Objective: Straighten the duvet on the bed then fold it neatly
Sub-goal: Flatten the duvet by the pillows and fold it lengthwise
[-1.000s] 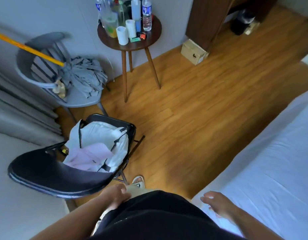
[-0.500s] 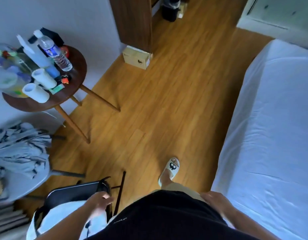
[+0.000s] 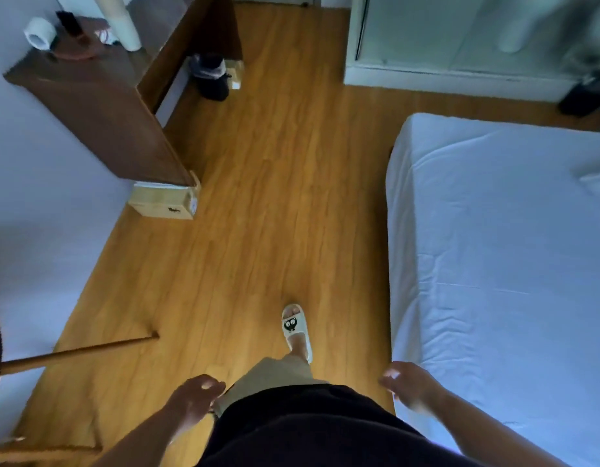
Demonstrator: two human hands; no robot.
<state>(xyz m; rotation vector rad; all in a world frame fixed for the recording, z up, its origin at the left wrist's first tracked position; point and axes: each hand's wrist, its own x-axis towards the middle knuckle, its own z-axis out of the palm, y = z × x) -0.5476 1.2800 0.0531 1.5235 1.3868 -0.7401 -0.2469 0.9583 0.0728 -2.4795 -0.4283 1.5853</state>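
Note:
The bed point(image 3: 500, 251) fills the right side, covered in smooth white fabric with a few creases; I cannot tell whether this is the duvet or a sheet. A small raised white fold point(image 3: 595, 182) lies near the right edge. My right hand point(image 3: 408, 385) hangs beside the bed's near corner, fingers loosely curled, holding nothing. My left hand point(image 3: 195, 397) hangs by my hip over the floor, fingers loosely curled and holding nothing. My foot in a white slipper point(image 3: 295, 328) is on the floor alongside the bed.
Wooden floor point(image 3: 258, 197) runs ahead between the bed and a dark wooden desk point(image 3: 99, 106) at left. A small cardboard box point(image 3: 163, 203) sits at the desk's foot. A table leg point(image 3: 79, 352) angles in at lower left. A glass partition point(image 3: 460, 38) stands beyond the bed.
My view has swung right and forward: the chairs and round table have left the frame, and the desk, the bed's far end and the partition have come in. Both hands stay low.

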